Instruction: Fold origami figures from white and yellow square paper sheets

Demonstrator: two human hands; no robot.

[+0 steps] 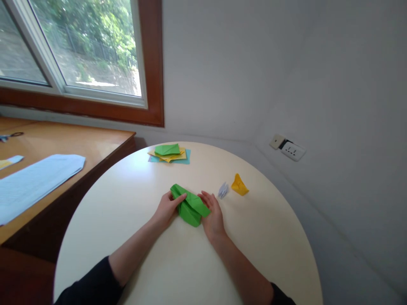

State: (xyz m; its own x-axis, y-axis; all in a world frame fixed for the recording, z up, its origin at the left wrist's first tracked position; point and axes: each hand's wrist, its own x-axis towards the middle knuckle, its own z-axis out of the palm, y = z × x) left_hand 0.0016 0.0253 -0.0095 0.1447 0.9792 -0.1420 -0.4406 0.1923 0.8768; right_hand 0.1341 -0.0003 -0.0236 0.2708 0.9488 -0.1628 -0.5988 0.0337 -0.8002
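1. A partly folded green paper sheet (190, 205) lies near the middle of the round cream table (270, 254), already creased into several layers but not yet a finished figure.
2. The left hand (167, 208) presses its fingers flat on the sheet's upper left end; the right hand (212, 214) steadies the lower right edge, fingers loosely spread on it rather than pinching.
3. Two small folded pieces, a pale lilac paper figure (223, 190) and a yellow paper figure (239, 185), sit just beside the right hand, apparently finished.
4. A stack of coloured paper squares (170, 154) waits at the far edge, so more folding seems left.
5. A wooden desk (63, 140) with pale blue sheets (34, 182) stands under the window (79, 55); a wall socket (288, 147) is opposite.
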